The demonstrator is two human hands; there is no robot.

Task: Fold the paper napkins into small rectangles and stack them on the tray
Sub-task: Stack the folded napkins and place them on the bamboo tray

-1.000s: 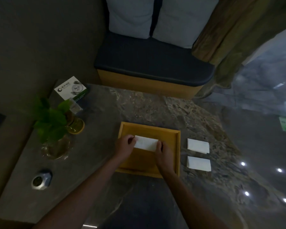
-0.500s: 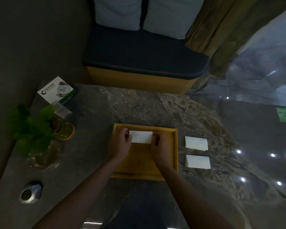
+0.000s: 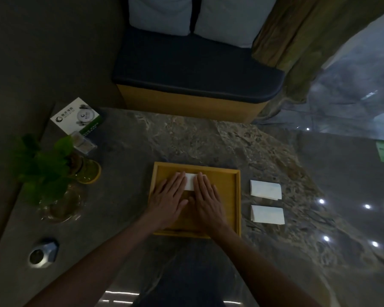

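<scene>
Far left of the marble surface: a green plant in a glass vase, a printed card and a small metal object, none part of the task. Centre: wooden tray with one folded white napkin lying in its far half, mostly covered. Left hand lies flat, fingers straight and together, fingertips pressing on the napkin's left end; right hand is the same, flat and pressing the right end. Neither pinches anything. Looks like the first napkin is being flattened in place on the tray, so the stack is only one high as far as visible. Right of the tray, on the bare surface: upper folded napkin and lower folded napkin, already rectangles, apart from each other and off the tray. Judging by this: folding seems done for all three visible; left to do is moving those two onto the one in the tray. Can't tell if more napkins exist out of view.
</scene>
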